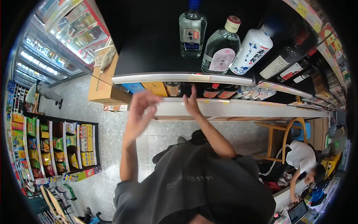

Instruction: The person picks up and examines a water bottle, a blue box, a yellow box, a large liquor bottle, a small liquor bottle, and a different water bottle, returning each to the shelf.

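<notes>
My left hand is raised in front of the lower shelf, slightly blurred, thumb and fingers apart with nothing in them. To its right, my right hand points up at the shelf edge, open and holding nothing. Above them, on the black top shelf, stand a clear bottle with a blue cap, a clear round-shouldered bottle with a pink label and a white bottle with blue writing. Behind my hands, the lower shelf holds a yellow box, a blue box and a small bottle.
Dark wine bottles lie tilted at right. A cardboard box sits at the shelf's left end. Snack racks stand at left. At right are a wooden chair and a person in a white shirt by a laptop.
</notes>
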The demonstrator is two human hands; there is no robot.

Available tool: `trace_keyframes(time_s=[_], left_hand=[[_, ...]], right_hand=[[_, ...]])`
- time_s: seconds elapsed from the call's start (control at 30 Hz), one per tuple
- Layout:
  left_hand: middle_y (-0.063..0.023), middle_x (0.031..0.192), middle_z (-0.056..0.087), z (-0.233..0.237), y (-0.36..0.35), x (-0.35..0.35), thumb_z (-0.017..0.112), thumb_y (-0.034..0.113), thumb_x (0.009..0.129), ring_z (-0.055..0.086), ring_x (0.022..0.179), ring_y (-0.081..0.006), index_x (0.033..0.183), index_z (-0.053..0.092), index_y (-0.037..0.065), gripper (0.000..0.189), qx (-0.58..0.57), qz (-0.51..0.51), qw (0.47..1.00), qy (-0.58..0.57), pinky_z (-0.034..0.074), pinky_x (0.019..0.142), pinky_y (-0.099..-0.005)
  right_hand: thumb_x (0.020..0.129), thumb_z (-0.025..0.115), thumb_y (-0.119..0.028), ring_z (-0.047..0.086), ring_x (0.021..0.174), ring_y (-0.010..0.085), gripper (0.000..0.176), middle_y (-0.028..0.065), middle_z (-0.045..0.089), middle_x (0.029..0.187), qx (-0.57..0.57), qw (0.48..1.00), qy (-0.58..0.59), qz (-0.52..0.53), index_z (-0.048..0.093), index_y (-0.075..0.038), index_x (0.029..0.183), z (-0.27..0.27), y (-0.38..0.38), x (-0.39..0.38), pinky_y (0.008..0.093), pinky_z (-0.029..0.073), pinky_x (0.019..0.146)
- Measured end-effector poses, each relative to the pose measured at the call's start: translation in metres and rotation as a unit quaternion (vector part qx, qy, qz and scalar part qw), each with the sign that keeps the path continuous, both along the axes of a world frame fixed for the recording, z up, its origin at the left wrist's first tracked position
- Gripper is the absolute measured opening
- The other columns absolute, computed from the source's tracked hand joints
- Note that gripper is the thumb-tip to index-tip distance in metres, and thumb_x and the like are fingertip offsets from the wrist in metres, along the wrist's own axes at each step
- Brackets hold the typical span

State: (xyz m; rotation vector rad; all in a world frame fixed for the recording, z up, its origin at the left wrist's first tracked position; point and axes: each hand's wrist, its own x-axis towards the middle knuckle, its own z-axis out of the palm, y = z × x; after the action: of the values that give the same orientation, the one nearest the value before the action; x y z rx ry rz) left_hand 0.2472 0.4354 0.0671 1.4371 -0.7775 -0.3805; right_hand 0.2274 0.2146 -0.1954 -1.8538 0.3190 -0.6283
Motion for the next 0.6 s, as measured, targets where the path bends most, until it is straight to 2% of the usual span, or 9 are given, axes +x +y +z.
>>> trace_keyframes(time_s=[0.03,0.1,0.17,0.23,0.27,0.33,0.4,0.43,0.6], left_hand=[[-0.0143,0.119,0.058,0.021,-0.014,0.015,0.06,0.0,0.088,0.054,0.117,-0.0216,0.132,0.035,0.003,0.05,-0.02,0.022,0.999,-0.019,0.041,0.101,-0.0357],[-0.0161,0.127,0.052,0.057,-0.048,0.046,0.067,0.006,0.085,0.049,0.123,-0.023,0.134,0.035,0.002,0.058,-0.03,0.062,0.993,-0.1,0.038,0.105,-0.0363],[-0.0183,0.133,0.047,0.072,-0.086,0.082,0.077,0.016,0.078,0.044,0.129,-0.0269,0.135,0.032,0.001,0.074,-0.012,0.088,0.969,-0.23,0.034,0.108,-0.0385],[-0.0211,0.137,0.043,0.079,-0.122,0.113,0.085,0.025,0.069,0.04,0.132,-0.0317,0.138,0.028,0.001,0.093,0.0,0.096,0.936,-0.339,0.031,0.111,-0.0408],[-0.0225,0.138,0.041,0.078,-0.137,0.126,0.089,0.028,0.064,0.038,0.132,-0.0339,0.14,0.026,0.001,0.102,0.008,0.094,0.921,-0.379,0.03,0.112,-0.0417],[-0.0243,0.138,0.04,0.07,-0.16,0.146,0.091,0.032,0.06,0.036,0.134,-0.0355,0.142,0.021,0.002,0.111,0.015,0.073,0.92,-0.386,0.029,0.112,-0.0425],[-0.0192,0.142,0.036,0.066,-0.174,0.155,0.09,0.032,0.061,0.036,0.134,-0.0304,0.143,0.017,0.004,0.113,0.027,-0.021,0.952,-0.303,0.028,0.113,-0.0416],[-0.0176,0.133,0.046,0.069,-0.177,0.151,0.09,0.028,0.063,0.047,0.124,-0.0264,0.143,0.02,0.003,0.108,0.031,-0.037,0.968,-0.246,0.038,0.106,-0.0378],[-0.0104,0.11,0.062,0.053,-0.188,0.155,0.087,0.018,0.067,0.06,0.103,-0.0176,0.131,0.036,0.002,0.083,0.031,-0.046,0.982,-0.183,0.048,0.093,-0.033]], right_hand=[[0.094,0.053,-0.013,0.024,0.14,0.0312,0.064,0.0249,0.025,0.148,0.011,0.999,-0.001,0.031,0.018,0.004,0.145,0.009,0.016,-0.025,0.0375,0.022,0.114],[0.095,0.051,-0.011,0.032,0.137,0.028,0.053,0.0204,0.035,0.144,-0.013,0.987,0.028,0.161,0.028,0.003,0.14,0.001,0.035,-0.07,0.0355,0.029,0.111],[0.097,0.049,-0.007,0.041,0.132,0.0246,0.043,0.0154,0.043,0.139,0.114,0.925,0.176,0.316,0.036,0.002,0.136,0.034,0.042,-0.108,0.0334,0.033,0.108],[0.097,0.05,-0.011,0.046,0.128,0.0222,0.037,0.0164,0.048,0.135,0.257,0.882,0.202,0.339,0.042,0.003,0.13,0.079,0.043,-0.136,0.0321,0.037,0.105],[0.097,0.05,-0.011,0.046,0.128,0.0222,0.037,0.0164,0.048,0.135,0.255,0.884,0.199,0.336,0.042,0.003,0.13,0.089,0.041,-0.147,0.0321,0.037,0.105],[0.098,0.05,-0.012,0.047,0.127,0.0223,0.038,0.0164,0.049,0.134,0.243,0.904,0.176,0.306,0.041,0.004,0.131,0.102,0.031,-0.168,0.0316,0.037,0.105],[0.098,0.05,-0.012,0.046,0.128,0.0224,0.039,0.0161,0.049,0.134,0.243,0.913,0.182,0.273,0.041,0.004,0.132,0.109,0.023,-0.189,0.0317,0.037,0.106],[0.098,0.051,-0.012,0.046,0.128,0.0224,0.04,0.0159,0.049,0.135,0.244,0.919,0.19,0.243,0.041,0.004,0.133,0.112,0.018,-0.196,0.0318,0.036,0.106],[0.097,0.051,-0.011,0.046,0.128,0.0235,0.04,0.015,0.049,0.136,0.24,0.923,0.193,0.229,0.041,0.001,0.134,0.124,0.006,-0.211,0.0341,0.035,0.108]])
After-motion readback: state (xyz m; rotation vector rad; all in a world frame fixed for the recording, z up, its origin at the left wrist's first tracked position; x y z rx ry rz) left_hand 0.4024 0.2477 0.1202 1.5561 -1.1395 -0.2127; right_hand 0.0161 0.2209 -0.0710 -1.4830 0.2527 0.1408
